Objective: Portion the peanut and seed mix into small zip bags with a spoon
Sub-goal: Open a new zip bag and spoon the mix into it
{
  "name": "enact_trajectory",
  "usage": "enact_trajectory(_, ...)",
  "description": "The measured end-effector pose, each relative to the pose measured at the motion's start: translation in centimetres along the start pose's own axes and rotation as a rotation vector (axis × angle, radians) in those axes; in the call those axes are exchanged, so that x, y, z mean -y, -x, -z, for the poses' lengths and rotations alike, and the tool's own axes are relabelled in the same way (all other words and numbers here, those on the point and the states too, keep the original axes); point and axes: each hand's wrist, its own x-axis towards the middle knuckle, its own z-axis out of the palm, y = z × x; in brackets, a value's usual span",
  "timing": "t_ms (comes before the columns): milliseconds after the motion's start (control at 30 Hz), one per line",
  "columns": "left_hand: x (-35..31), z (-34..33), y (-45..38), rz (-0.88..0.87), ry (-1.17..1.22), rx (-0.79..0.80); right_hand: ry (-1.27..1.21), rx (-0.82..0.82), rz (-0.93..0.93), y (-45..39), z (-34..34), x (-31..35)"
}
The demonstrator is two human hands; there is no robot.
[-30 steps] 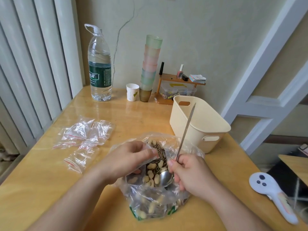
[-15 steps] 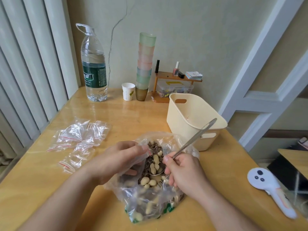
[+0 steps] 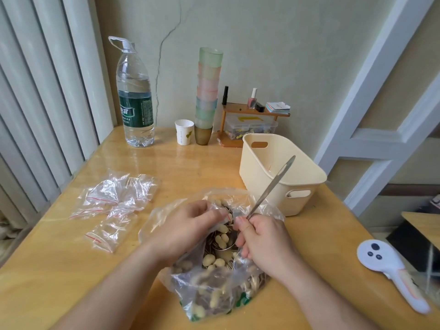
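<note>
At the left of the wooden table (image 3: 59, 270), a loose heap of small zip bags (image 3: 114, 206) is seen lying flat and unfilled; being thin, light and slippery film, each is judged best pinched at 1 lip by the red-lined seal so the mouth can be spread. Towards the middle, the rim of the large bag (image 3: 214, 291) of peanut and seed mix (image 3: 215, 260) is gripped and held open by the left hand (image 3: 188, 231); the soft bag would probably slump if let go. The spoon (image 3: 269, 189) is clasped low on its stiff, thin handle by the right hand (image 3: 264, 244), its bowl sunk in the mix; a cream basket (image 3: 281, 172) is set just beyond.
</note>
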Motion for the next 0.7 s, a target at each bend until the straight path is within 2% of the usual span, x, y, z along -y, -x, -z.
enact_trajectory(167, 0.5, 0.6, -0.3, 0.08, 0.388, 0.023, 0.001, 0.077, 0.004, -0.5, -0.4, 0.0)
enact_trajectory(267, 0.4, 1.3, -0.3, 0.064, 0.417, 0.006, -0.083, 0.09, 0.042, -0.9, -0.3, 0.0)
enact_trajectory(367, 0.2, 2.4, 0.0, -0.018, 0.271, -0.043, -0.142, 0.046, 0.066, -1.5, -0.1, -0.2)
enact_trajectory(500, 0.1, 2.9, 0.2, -0.169, -0.072, -0.159, -0.148, -0.017, 0.122, -2.7, 0.5, 0.0)
enact_trajectory(700, -0.1, 2.0, 0.3, -0.315, -0.375, -0.329, -0.132, -0.168, 0.283, -5.4, 2.7, 0.7)
